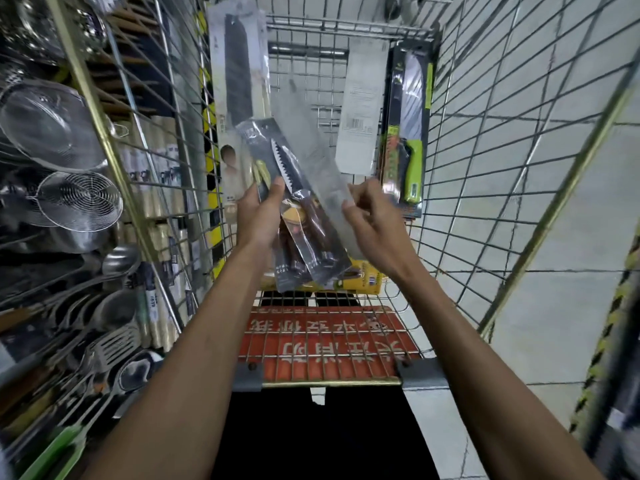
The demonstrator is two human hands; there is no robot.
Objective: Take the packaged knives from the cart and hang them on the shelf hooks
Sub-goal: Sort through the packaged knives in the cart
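A shop's kitchenware aisle: wire cart (485, 140), hung strainers (79, 200) and ladles (117, 261) (all steel), carded knives (410, 133).

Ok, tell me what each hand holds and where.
Left hand grips the serrated-knife package at its left edge, thumb on the front. Right hand pinches the grey package by its lower right edge.

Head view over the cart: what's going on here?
A person reaches into a wire cart, handling packaged knives. The left hand grips a bundle of packs with a serrated knife pack on top, while the right hand pinches the edge of a grey pack lying across it. A green-handled knife pack stands at the cart's far right corner. Strainers hang on the shelf to the left.
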